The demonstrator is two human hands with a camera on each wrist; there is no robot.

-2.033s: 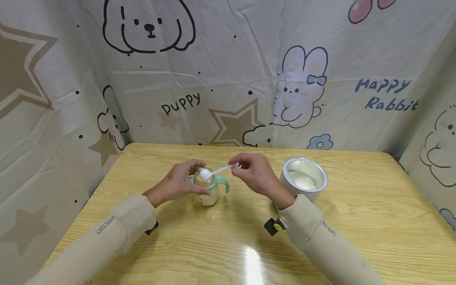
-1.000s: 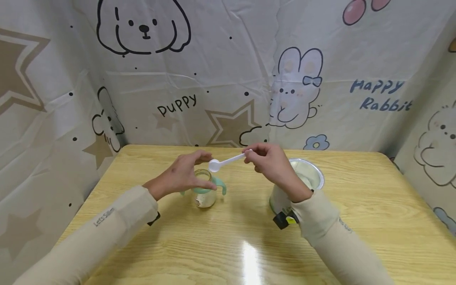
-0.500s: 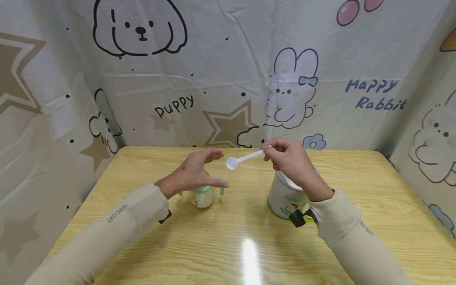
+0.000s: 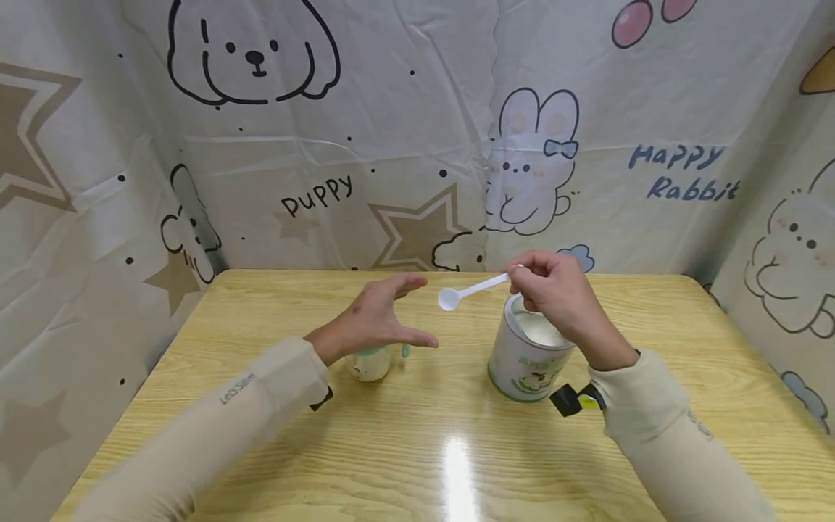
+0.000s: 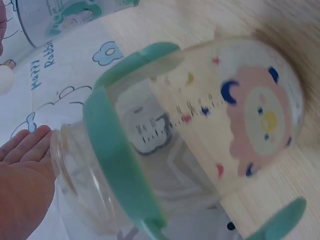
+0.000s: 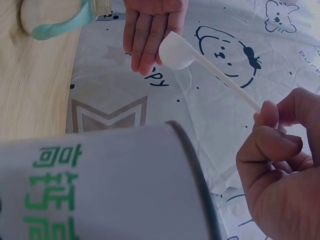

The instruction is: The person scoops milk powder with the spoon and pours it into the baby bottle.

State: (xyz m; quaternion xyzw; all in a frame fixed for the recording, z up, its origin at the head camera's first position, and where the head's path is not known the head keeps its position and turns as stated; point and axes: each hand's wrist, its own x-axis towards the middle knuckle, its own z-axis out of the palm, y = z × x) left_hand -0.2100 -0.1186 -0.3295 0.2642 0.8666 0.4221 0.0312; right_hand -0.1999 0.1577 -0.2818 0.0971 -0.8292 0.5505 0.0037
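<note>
Your R hand (image 4: 554,297) pinches the end of a white scoop (image 4: 460,294) btwn thumb and fingers, the other fingers curled in. You've got the scoop up over the desk (image 4: 391,453), its bowl end pointing toward your L hand (image 4: 378,319), approx. midway btwn that hand and the tin (image 4: 530,366).

Your L hand has hold of nothing: fingers together and nearly straight, thumb well apart, a wide gap facing R. It's right by the bottle (image 4: 372,365) and hides most of it in the head view; can't tell if they touch.

Bottle stands upright on the L part of the desk: clear body, mint-green collar w/ handles, pink animal-face print and scale marks, its neck bare in the L wrist view.

Tin stands upright to the bottle's R, white w/ green lettering, top uncovered, pale powder (image 4: 540,330) inside. Your R hand overlaps its rim in the head view; contact unclear.

You've cream sleeves (image 4: 251,406) on both arms, a black device (image 4: 566,400) at your R wrist. Behind the desk: a pale cloth (image 4: 391,145) w/ puppy, rabbit & star prints.
</note>
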